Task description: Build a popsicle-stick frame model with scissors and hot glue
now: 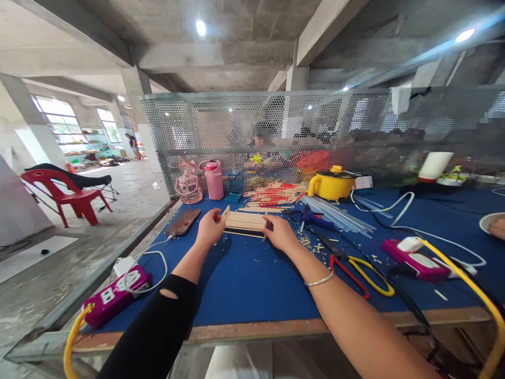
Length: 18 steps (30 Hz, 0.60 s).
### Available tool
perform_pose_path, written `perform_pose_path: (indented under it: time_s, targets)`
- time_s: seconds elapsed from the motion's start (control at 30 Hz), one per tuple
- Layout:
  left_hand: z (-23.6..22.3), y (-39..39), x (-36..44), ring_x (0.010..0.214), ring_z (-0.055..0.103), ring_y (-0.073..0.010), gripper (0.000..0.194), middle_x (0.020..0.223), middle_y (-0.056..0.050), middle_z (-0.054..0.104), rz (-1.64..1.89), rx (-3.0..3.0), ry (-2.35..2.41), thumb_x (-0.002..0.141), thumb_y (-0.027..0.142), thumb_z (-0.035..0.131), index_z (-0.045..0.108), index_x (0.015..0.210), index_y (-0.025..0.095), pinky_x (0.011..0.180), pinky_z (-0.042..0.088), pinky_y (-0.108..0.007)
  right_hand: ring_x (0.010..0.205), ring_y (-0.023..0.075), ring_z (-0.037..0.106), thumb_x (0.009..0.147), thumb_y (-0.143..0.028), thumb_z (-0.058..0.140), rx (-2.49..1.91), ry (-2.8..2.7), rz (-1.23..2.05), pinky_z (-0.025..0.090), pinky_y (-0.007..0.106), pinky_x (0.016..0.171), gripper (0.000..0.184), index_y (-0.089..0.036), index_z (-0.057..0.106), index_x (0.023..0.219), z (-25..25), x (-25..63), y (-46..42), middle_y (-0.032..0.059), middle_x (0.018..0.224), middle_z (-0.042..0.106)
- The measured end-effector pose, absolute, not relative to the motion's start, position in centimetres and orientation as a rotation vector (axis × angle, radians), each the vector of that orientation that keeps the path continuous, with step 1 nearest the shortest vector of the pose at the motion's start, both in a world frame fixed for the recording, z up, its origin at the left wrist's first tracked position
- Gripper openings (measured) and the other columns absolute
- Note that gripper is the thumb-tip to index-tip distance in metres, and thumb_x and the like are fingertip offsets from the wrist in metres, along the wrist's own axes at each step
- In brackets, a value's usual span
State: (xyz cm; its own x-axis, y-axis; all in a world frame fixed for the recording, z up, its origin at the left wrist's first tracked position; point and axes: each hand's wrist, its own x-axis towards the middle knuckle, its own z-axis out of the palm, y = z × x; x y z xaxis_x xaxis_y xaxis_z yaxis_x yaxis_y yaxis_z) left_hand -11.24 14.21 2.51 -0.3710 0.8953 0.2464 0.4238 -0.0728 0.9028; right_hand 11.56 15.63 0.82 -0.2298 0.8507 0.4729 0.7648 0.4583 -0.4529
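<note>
Between my two hands is a small structure of pale wooden sticks (245, 221), held just over the blue table top. My left hand (210, 227) is closed on its left end, where a short upright piece shows. At the right end, the thumb and fingers of my right hand (279, 231) pinch the structure. Behind it lies a heap of loose wooden sticks (272, 195), many with red parts. A blue glue gun (315, 218) rests to the right, beside clear glue sticks (339, 213). Wood scraps are scattered near my right hand.
Scissors with red and yellow handles (371, 276) lie by my right forearm. A phone (183, 222), a pink bottle (213, 180) and a clear pink jug (188, 185) stand left. Purple power strips (116, 296) flank both sides. A yellow pot (333, 184) stands before the mesh partition (189, 121).
</note>
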Motion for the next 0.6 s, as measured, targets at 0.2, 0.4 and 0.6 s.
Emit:
perform_pose_path:
  time_s: [0.2,0.4,0.6]
  targets:
    - [0.7,15.0,-11.5,0.075,0.061,-0.0157,0.044,0.088,-0.007,0.066,1.390,1.453,1.833,0.065,0.011,0.066,0.057,0.108,0.014,0.070,0.044,-0.024,0.086,0.0197,0.064,0.074,-0.011,0.060,-1.334,-2.010,0.196,0.046,0.032,0.084,0.037,-0.018,0.064,0.110,0.8,11.6,15.9,0.0076,0.092,0.070]
    - [0.3,15.0,-11.3,0.059,0.060,-0.0130,0.052,0.084,-0.006,0.066,1.275,1.501,1.804,0.068,0.023,0.067,0.052,0.117,0.012,0.061,0.045,-0.024,0.087,0.0192,0.064,0.077,-0.013,0.055,-1.352,-1.886,0.233,0.045,0.034,0.085,0.038,-0.020,0.061,0.114,0.6,12.6,16.7,0.0057,0.092,0.069]
    - [1.2,13.8,-10.4,0.091,0.063,-0.0218,0.058,0.111,-0.011,0.062,1.273,1.599,1.813,0.061,0.019,0.073,0.058,0.116,0.020,0.081,0.044,-0.028,0.083,0.0169,0.062,0.082,-0.020,0.059,-1.419,-1.753,0.416,0.049,0.036,0.082,0.029,-0.017,0.060,0.110,0.4,12.9,16.9,0.0047,0.091,0.067]
